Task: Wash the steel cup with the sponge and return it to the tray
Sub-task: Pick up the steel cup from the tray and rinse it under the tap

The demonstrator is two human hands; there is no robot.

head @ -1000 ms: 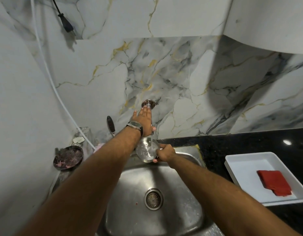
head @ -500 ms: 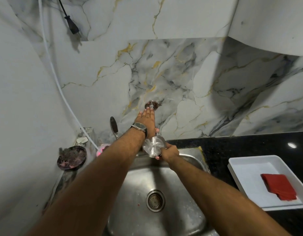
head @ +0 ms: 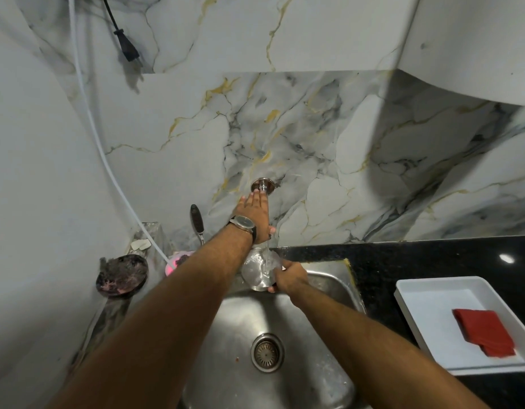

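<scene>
The shiny steel cup (head: 259, 271) is held over the back edge of the steel sink (head: 323, 376), under a thin stream of water. The right hand (head: 290, 277) is clamped on its side. The left hand (head: 255, 216) lies flat on the tap (head: 263, 185), fingers together. The white rectangular tray (head: 426, 308), holding a red sponge (head: 484, 330), sits on the black worktop (head: 403, 258), well apart to the right.

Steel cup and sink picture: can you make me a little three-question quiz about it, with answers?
1. True or false: the steel cup is sitting in the white tray.
2. Which of the hands holds the cup: A) left hand B) right hand
3. Fill in: the folded thing in the tray is ____ in colour.

Key:
1. False; it is held over the sink, under running water.
2. B; the left is on the tap.
3. Red, the cloth.
</scene>
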